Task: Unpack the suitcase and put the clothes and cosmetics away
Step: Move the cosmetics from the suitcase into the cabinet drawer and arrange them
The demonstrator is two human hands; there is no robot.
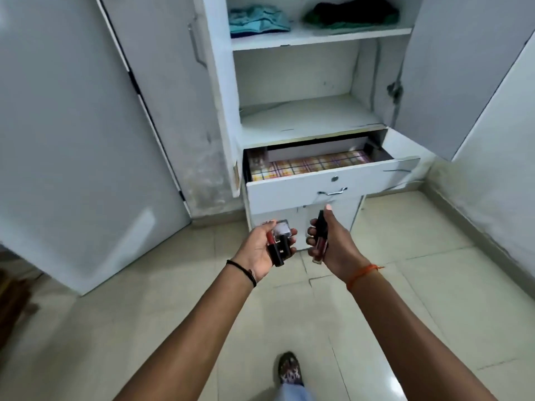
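Observation:
My left hand [262, 250] holds several cosmetics [278, 241]: a small clear-topped compact and dark and red lipstick tubes. My right hand [333, 244] grips a dark lip gloss tube [320, 240] with a reddish lower end, thumb along its side. Both hands hover just below the front of the pulled-out white drawer [333, 180], which is lined with checked paper [312, 166]. Folded teal clothes [257, 21] and dark green clothes [353, 14] lie on the top shelf of the white wardrobe [321, 39].
The middle shelf [307, 120] holds nothing. Wardrobe doors stand swung out at left [81, 140] and right [451, 76]. A wall [498, 157] runs along the right. My foot [289, 369] stands on the beige tiled floor. A brown object [11, 302] sits at the left edge.

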